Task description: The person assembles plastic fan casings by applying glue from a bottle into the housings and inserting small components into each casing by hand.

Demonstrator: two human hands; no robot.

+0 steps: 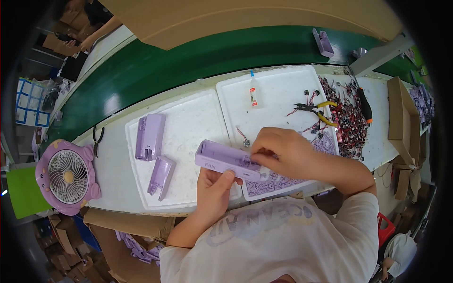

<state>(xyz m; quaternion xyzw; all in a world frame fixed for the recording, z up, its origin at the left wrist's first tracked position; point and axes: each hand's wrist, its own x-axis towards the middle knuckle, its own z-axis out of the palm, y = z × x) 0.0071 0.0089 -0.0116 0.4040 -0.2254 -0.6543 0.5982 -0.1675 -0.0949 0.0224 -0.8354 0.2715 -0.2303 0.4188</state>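
The lilac housing (226,160) under my fingers is smooth, matt plastic. The trays (188,122) are white foam, grainy and dull. The belt (188,61) looks glossy green.

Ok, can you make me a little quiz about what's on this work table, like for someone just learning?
1. True or false: both hands are on the purple case.
2. Which tool lies on the right white tray? A) hammer B) pliers with yellow handles C) scissors
3. Fill in: the round purple thing at the left end of the table is a small ____.

Key
1. True. The left hand holds it from below; the right hand rests its fingers on top.
2. B
3. fan
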